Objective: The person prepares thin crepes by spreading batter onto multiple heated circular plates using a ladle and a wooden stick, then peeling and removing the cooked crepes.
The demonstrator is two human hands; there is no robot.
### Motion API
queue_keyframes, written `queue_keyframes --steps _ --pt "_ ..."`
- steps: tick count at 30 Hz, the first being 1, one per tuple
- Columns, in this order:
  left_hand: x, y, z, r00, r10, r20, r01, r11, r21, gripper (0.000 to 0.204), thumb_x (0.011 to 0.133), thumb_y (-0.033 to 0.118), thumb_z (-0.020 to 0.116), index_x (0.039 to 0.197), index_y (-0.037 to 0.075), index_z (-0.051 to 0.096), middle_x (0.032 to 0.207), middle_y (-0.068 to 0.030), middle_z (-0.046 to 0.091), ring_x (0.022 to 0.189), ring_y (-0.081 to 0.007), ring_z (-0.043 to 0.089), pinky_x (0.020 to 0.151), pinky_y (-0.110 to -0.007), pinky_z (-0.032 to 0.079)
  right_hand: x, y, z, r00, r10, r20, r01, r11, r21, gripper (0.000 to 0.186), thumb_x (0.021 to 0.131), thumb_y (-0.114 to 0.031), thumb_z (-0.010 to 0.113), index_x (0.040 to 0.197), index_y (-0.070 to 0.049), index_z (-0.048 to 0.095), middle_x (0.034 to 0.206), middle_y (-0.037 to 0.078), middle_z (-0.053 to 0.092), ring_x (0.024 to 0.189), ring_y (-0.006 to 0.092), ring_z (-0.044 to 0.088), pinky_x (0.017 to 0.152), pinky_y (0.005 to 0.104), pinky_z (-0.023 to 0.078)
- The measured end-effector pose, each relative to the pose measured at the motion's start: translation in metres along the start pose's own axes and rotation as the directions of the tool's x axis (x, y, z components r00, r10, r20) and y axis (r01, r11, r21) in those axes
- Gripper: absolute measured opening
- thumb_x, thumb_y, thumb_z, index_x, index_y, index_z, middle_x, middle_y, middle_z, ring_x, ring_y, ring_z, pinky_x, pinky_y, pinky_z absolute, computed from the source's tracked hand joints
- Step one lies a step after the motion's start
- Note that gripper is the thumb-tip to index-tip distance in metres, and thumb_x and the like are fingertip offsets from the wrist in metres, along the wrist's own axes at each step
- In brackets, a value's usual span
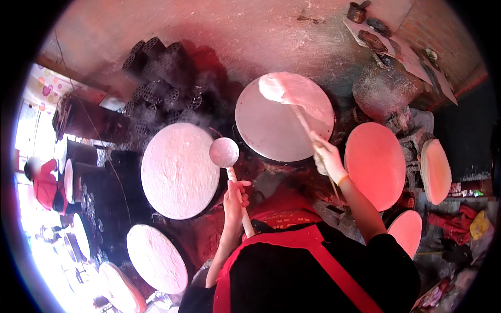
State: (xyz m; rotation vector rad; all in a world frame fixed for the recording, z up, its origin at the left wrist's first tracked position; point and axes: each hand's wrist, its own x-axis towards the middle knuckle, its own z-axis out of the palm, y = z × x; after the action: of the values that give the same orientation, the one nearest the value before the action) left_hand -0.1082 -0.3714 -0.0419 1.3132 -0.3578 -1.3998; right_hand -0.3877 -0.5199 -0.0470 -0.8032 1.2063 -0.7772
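My left hand (236,195) is closed around the long handle of a metal ladle (224,152), held upright just right of a griddle covered with white batter (176,171). My right hand (326,155), in what looks like a pale glove, grips a long wooden spreading tool (302,118). Its far end rests in pale batter (276,87) on the upper middle of a round grey griddle (271,128); the batter covers only the upper right part of that griddle.
Coated round discs (373,167) (156,258) surround me, and a pale stack (436,172) stands at right. Dark perforated coal cylinders (156,73) pile against the back wall. A cluttered shelf (373,39) is upper right, red cloths (451,224) lower right. A person in red (46,188) is far left.
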Motion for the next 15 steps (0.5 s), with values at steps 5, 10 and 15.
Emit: queue_keyframes --steps 5,10,15 --pt "-0.016 -0.009 0.02 0.998 0.023 -0.057 -0.025 0.999 -0.038 0.063 0.1 0.051 0.028 0.097 -0.001 0.063 0.08 0.0006 0.039 0.057 -0.0052 0.037 0.045 -0.018 0.031 0.044 -0.007 -0.033 0.987 -0.021 -0.161 0.017 1.0 -0.026 0.033 0.096 -0.025 0.05 0.129 -0.029 0.055 0.049 -0.006 0.029 0.031 0.0073 0.027 0.03 0.024 0.023" --pt "-0.023 -0.026 0.03 0.994 -0.005 -0.113 -0.001 0.999 -0.045 0.043 0.101 0.036 0.039 0.095 0.0 0.061 0.077 0.0026 0.039 0.058 -0.0032 0.036 0.045 -0.016 0.029 0.051 -0.019 -0.027 0.978 0.05 0.202 0.0 0.97 -0.242 0.034 0.097 -0.025 0.049 0.131 -0.032 0.054 0.05 -0.008 0.028 0.034 0.0055 0.026 0.031 0.0234 0.021" --pt "-0.032 -0.029 0.047 0.972 0.037 -0.232 -0.03 0.999 0.036 0.033 0.101 0.027 0.042 0.095 0.0 0.061 0.076 0.0044 0.039 0.058 -0.0016 0.034 0.045 -0.016 0.027 0.029 -0.042 -0.078 0.888 0.215 0.407 -0.073 0.939 -0.336 0.039 0.098 -0.019 0.048 0.136 -0.025 0.049 0.049 -0.007 0.03 0.033 0.0062 0.026 0.031 0.0225 0.022"
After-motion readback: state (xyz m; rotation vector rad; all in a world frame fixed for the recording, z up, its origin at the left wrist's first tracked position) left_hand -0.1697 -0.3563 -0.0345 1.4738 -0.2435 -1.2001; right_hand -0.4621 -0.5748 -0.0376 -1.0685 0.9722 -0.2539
